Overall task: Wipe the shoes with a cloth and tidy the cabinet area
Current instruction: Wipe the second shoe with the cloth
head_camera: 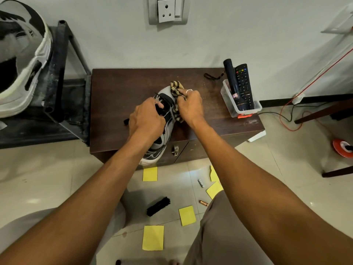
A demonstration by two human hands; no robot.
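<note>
No writing is legible: the small red-and-white label on the dark cylindrical torch is too small to read, as are the button markings on the black television remote control. Both stand upright, side by side, in a clear plastic container at the right end of the dark brown wooden cabinet top. The grey-white and black lace-up sneaker lies in the middle of that top, toe towards the wall and heel jutting over the front edge. The left hand is clenched around the shoe's black tongue and laces, covering its middle. The right hand, just beside it, grasps a beige-and-black striped cloth with curled fingers and presses it against the toe and right side of the sneaker; the cloth bunches out above and below the fist. On the tiled floor below lie yellow square paper notes, a black bristle brush and a copper-coloured battery.
</note>
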